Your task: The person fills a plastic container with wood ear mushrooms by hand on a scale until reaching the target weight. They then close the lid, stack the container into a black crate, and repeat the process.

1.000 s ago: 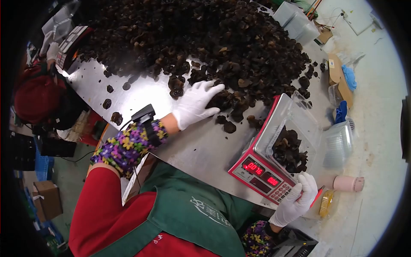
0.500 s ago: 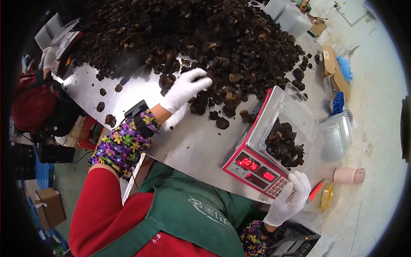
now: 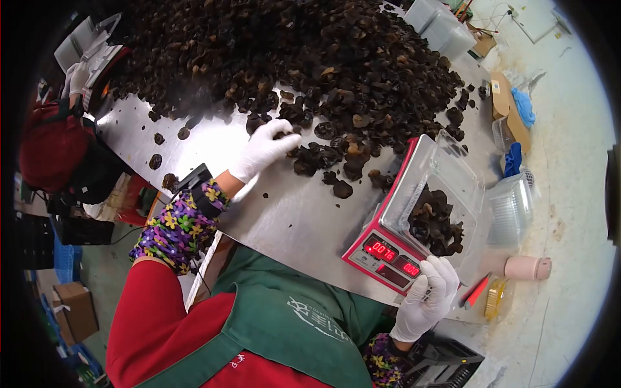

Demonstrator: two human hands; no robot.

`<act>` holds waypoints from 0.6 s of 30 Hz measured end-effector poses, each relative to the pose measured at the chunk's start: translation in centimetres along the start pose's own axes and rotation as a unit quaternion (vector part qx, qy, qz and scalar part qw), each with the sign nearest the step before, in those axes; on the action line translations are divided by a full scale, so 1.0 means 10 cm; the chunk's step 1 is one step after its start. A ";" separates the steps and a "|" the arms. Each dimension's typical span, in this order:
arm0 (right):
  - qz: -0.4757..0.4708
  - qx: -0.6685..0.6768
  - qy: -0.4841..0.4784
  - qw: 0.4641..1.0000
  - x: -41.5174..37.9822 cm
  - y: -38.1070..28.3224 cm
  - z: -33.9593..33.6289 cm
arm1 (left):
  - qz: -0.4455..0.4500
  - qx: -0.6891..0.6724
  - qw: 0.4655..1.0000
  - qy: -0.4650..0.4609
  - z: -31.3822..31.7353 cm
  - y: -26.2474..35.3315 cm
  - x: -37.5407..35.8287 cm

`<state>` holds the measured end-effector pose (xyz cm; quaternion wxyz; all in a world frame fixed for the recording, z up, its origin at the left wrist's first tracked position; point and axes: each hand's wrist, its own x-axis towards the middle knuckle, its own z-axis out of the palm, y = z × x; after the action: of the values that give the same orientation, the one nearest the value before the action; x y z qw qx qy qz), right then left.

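Observation:
My white-gloved left hand (image 3: pixel 264 150) is at the near edge of a large heap of dark wood ear mushrooms (image 3: pixel 310 58). Its fingers curl in, and a small brown wood ear mushroom (image 3: pixel 282 135) shows between finger and thumb. On my right stands a red digital scale (image 3: pixel 381 258) reading 0.076. A clear plastic tray (image 3: pixel 396 205) on it holds several wood ear mushrooms (image 3: pixel 435 220), its hinged lid folded back. Over the scale's keypad corner, beside the tray, my gloved right hand (image 3: pixel 427 302) has closed fingers; what they pinch, if anything, is hidden.
Stacked clear trays (image 3: pixel 508 210) lie right of the scale, near a pink roll (image 3: pixel 527 267), an orange-handled tool (image 3: pixel 477 292) and a yellow brush (image 3: pixel 495 301). A cardboard box (image 3: pixel 508 110) stands beyond. A co-worker in a red cap (image 3: pixel 52 152) works at the left.
My left hand has drawn back from the heap, toward me and left, the brown piece moving with it. My right hand has slid left across the scale's keypad. The reading still shows 0.076.

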<state>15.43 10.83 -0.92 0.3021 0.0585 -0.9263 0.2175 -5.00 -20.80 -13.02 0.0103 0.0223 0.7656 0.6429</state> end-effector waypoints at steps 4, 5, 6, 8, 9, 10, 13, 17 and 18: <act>-0.008 0.000 -0.010 1.000 0.01 -0.04 0.04 | 0.170 0.269 0.947 -0.036 0.27 0.00 -0.02; -0.008 -0.001 -0.010 1.000 0.01 -0.04 0.05 | 0.197 0.303 0.932 -0.031 0.34 0.04 -0.05; -0.009 -0.002 -0.010 1.000 0.01 -0.05 0.06 | 0.178 0.303 0.936 -0.030 0.39 0.07 -0.06; -0.008 -0.004 -0.010 1.000 0.01 -0.07 0.06 | 0.187 0.335 0.922 -0.053 0.39 0.07 -0.05; -0.013 0.001 -0.012 1.000 0.02 -0.08 0.07 | 0.195 0.367 0.906 -0.074 0.39 0.07 -0.05; -0.018 0.006 -0.014 1.000 0.02 -0.10 0.08 | 0.182 0.328 0.924 -0.077 0.38 0.03 -0.06; -0.045 0.043 -0.045 0.997 0.04 -0.21 0.16 | 0.153 0.303 0.941 -0.021 0.33 -0.06 -0.05; -0.060 0.075 -0.047 0.994 0.06 -0.25 0.28 | 0.228 0.314 0.922 0.003 0.33 -0.06 -0.02; -0.064 0.078 -0.049 0.994 0.07 -0.26 0.28 | 0.246 0.330 0.911 -0.012 0.33 -0.05 -0.02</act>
<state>13.91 7.31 -1.60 0.2642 0.1514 -0.9145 0.2665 -4.68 -17.61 -14.14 -0.1468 0.2202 0.9043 0.3350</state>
